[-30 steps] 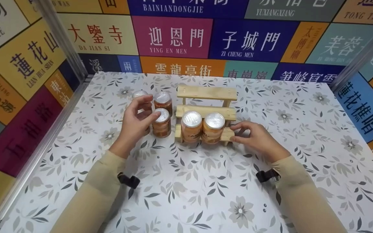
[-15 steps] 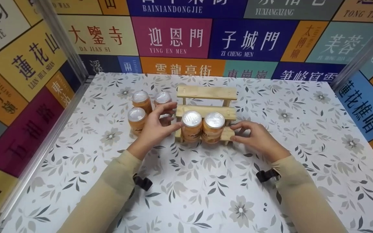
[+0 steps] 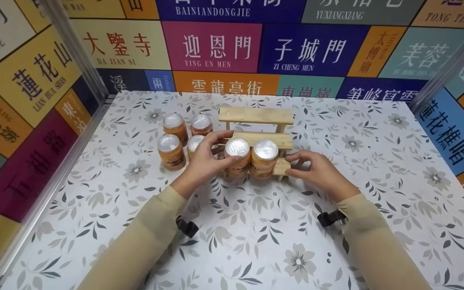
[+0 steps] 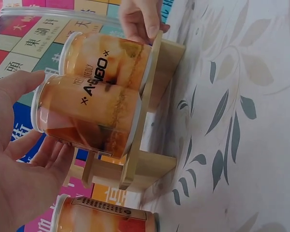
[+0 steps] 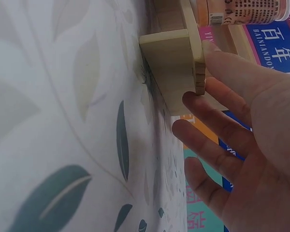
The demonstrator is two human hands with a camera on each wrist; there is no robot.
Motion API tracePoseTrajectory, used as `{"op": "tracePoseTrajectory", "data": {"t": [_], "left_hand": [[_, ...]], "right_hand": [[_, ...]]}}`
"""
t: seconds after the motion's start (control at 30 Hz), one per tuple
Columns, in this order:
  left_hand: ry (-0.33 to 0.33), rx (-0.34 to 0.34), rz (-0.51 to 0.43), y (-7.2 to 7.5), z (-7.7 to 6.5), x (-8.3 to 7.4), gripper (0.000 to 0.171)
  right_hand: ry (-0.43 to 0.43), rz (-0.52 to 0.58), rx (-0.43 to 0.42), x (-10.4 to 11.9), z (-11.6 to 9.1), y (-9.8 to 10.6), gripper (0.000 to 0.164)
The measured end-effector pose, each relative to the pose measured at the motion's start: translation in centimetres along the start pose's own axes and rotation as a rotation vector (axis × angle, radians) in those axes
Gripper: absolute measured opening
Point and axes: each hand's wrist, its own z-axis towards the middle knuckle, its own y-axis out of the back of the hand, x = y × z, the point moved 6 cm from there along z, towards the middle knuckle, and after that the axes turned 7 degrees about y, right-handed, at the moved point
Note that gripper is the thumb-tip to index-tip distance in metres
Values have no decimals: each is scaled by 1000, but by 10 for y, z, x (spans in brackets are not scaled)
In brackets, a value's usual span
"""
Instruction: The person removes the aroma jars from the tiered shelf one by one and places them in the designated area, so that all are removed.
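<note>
Left hand has moved right, holding one of two cans on the stand; right hand pinches it; four other cans, one half-hidden.

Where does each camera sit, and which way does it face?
Head: on the head, facing forward and down at two cans on a wooden stand; both sleeves, left fingers and right fingers show.
Left wrist: on that wrist, facing those cans; left fingers near, right fingers beyond.
Right wrist: on that wrist, facing the stand's end; right fingers show.
Shared by wrist views: wooden stand, right fingers.
</note>
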Motion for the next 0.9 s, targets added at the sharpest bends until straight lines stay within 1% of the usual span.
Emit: {"op": "tracePoseTrajectory", "data": {"t": [0.13, 0.37, 0.57, 0.8, 0.9], "left_hand": [[26, 5, 6, -4, 0, 4, 66], [62, 11, -38, -7, 0, 11, 68], [87, 0, -52, -7, 1, 12, 65], [84, -1, -69, -8, 1, 11, 64], [93, -5, -69, -7, -1, 12, 63]], "right_hand": [[1, 3, -3, 1, -1, -1, 37], [-11, 18, 9, 4, 0, -1, 38], [-10, 12, 7, 3, 1, -1, 38], [20, -13, 3, 5, 1, -1, 37], [19, -13, 4, 4, 1, -1, 37]]}}
